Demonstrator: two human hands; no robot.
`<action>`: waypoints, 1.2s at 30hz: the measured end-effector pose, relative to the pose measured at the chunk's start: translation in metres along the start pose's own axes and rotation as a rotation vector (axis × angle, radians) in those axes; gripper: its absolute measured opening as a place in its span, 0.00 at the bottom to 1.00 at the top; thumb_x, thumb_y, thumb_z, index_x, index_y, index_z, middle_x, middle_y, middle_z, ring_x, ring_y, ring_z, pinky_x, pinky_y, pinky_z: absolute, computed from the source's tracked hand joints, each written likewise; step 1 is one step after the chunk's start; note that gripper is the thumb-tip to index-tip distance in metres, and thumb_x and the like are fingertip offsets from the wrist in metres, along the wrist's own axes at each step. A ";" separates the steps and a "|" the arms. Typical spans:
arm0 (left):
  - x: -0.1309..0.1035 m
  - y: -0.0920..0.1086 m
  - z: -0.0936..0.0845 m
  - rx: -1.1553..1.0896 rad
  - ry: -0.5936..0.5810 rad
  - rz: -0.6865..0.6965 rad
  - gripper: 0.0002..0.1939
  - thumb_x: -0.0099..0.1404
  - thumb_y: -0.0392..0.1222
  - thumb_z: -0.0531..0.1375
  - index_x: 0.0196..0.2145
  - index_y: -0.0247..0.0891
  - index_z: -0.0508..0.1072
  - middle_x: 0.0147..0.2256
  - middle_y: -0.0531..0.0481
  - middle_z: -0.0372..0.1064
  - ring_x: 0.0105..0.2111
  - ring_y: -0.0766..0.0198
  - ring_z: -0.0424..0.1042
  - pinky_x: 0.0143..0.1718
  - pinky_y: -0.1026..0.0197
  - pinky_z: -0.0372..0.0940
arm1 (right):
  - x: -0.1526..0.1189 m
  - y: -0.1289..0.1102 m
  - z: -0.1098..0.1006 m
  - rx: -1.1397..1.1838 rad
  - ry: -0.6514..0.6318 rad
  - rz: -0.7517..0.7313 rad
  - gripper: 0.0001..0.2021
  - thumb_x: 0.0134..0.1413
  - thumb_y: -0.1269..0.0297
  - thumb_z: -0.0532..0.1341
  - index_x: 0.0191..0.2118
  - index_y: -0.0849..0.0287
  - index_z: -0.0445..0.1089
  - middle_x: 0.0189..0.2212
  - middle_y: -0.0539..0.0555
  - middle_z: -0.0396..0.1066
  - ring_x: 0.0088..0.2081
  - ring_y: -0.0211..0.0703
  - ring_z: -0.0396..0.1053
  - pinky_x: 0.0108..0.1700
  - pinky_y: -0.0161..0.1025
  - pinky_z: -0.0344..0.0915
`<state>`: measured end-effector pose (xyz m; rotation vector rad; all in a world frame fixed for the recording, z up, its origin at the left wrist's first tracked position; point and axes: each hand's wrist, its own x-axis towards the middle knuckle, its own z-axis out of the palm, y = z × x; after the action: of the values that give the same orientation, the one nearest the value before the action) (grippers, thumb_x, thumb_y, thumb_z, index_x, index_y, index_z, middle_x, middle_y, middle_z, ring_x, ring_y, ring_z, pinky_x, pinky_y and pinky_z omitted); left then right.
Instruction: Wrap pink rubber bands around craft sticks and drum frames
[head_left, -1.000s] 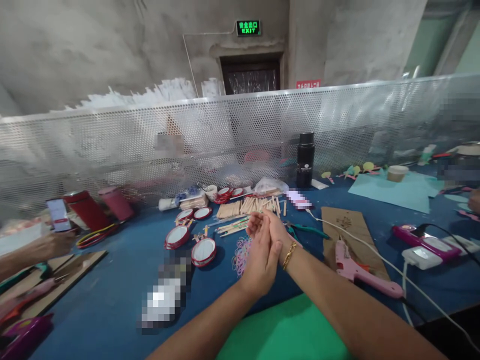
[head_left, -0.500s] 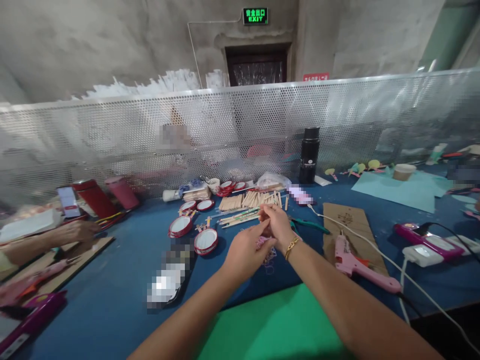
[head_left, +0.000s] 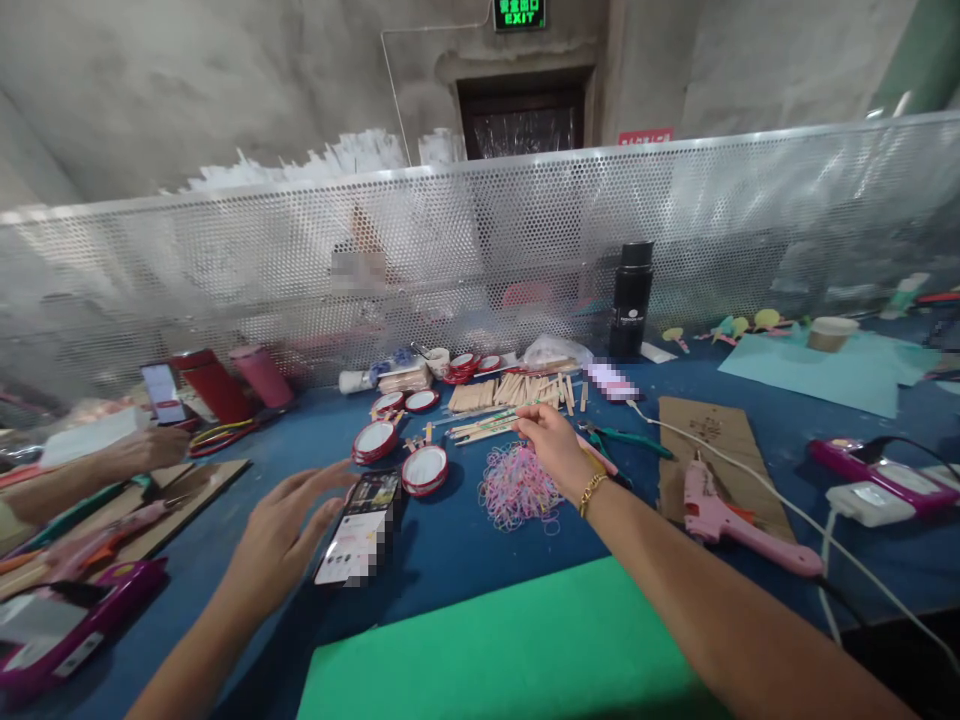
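My left hand [head_left: 289, 520] is open, fingers stretched out at the left edge of a lit phone [head_left: 352, 545] lying on the blue table. Whether the fingertips touch it I cannot tell. My right hand [head_left: 555, 450], with a gold bracelet on its wrist, is closed in a pinch over the table. Whatever its fingertips hold is too small to make out. Just left of them lie thin sticks [head_left: 484, 428] with green marks. Below this hand is a loose heap of pink and purple rubber bands [head_left: 517, 490]. Round white discs with red rims [head_left: 424, 470] sit beyond the phone.
Wooden sticks [head_left: 472, 396] lie in a pile at the back. To the right are teal-handled pliers [head_left: 634, 440], a pink glue gun [head_left: 731, 520] on cardboard [head_left: 705, 430] and a black flask [head_left: 632, 300]. A green block [head_left: 480, 640] is in front. Another person's hand [head_left: 150, 452] works at left.
My hands have parted. The left has moved left to the phone and opened; the right stays pinched near the sticks. The rubber band heap is now uncovered.
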<state>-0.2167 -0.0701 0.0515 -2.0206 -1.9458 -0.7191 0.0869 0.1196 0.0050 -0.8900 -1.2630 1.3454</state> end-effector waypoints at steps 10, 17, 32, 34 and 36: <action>-0.001 -0.044 0.019 0.144 -0.122 0.073 0.22 0.71 0.51 0.49 0.55 0.49 0.75 0.56 0.44 0.74 0.54 0.49 0.71 0.55 0.46 0.64 | -0.005 0.002 -0.001 -0.244 -0.028 -0.171 0.14 0.50 0.54 0.61 0.39 0.58 0.71 0.36 0.54 0.75 0.39 0.44 0.72 0.46 0.43 0.68; -0.001 -0.043 0.022 0.131 -0.132 0.041 0.23 0.71 0.52 0.48 0.55 0.47 0.77 0.55 0.43 0.75 0.55 0.47 0.71 0.57 0.42 0.63 | -0.006 0.003 -0.002 -0.301 -0.071 -0.165 0.15 0.52 0.54 0.60 0.41 0.59 0.71 0.39 0.56 0.75 0.41 0.46 0.73 0.48 0.44 0.68; -0.015 -0.036 0.019 0.068 0.003 0.039 0.24 0.72 0.49 0.47 0.59 0.46 0.72 0.53 0.44 0.76 0.57 0.46 0.68 0.60 0.41 0.56 | -0.011 0.001 -0.004 -0.331 -0.081 -0.149 0.14 0.52 0.56 0.62 0.40 0.59 0.71 0.38 0.57 0.76 0.40 0.46 0.73 0.46 0.44 0.68; -0.017 -0.035 0.018 0.065 0.012 0.042 0.26 0.72 0.49 0.46 0.62 0.44 0.69 0.52 0.44 0.77 0.57 0.46 0.67 0.60 0.41 0.55 | -0.012 0.002 -0.004 -0.346 -0.081 -0.157 0.14 0.52 0.55 0.62 0.40 0.59 0.72 0.38 0.57 0.76 0.40 0.46 0.73 0.46 0.44 0.68; -0.019 -0.032 0.018 0.057 0.014 0.041 0.26 0.72 0.49 0.45 0.63 0.43 0.67 0.51 0.45 0.78 0.57 0.47 0.67 0.61 0.42 0.54 | -0.013 0.003 -0.004 -0.349 -0.084 -0.156 0.14 0.52 0.55 0.62 0.41 0.59 0.72 0.39 0.57 0.77 0.41 0.46 0.73 0.46 0.44 0.68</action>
<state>-0.2450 -0.0754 0.0216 -2.0105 -1.8897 -0.6594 0.0929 0.1083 -0.0002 -0.9568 -1.6299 1.0653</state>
